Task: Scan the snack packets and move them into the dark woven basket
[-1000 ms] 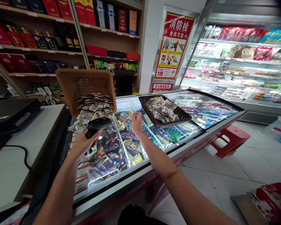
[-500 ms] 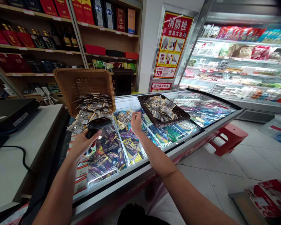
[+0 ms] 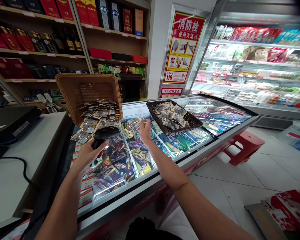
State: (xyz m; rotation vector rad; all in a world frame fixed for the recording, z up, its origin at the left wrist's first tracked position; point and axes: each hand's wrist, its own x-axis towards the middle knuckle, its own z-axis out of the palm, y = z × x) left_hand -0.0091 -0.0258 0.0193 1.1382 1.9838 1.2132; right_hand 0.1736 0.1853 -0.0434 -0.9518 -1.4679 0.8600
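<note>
My left hand [image 3: 90,153] is wrapped round the handle of a black barcode scanner [image 3: 106,132], held above the freezer's glass lid. My right hand [image 3: 145,130] is closed in a pinch at the edge of a small packet [image 3: 134,126] with a pale strip, over the glass. Left of centre, a tan wicker basket [image 3: 88,85] lies tipped on its side, with several similar packets [image 3: 101,111] spilling out of its mouth. To the right of my right hand, a dark brown wicker tray [image 3: 170,134] holds a heap of such packets [image 3: 173,115].
The chest freezer [image 3: 140,180] with wire-divided ice-cream packs spans the middle. A white counter [image 3: 43,140] with a black device and cable stands at left. A red stool [image 3: 245,146] and a carton [image 3: 287,210] are on the floor at right.
The view has shifted very slightly. Both hands, the scanner and the packets keep practically the same places.
</note>
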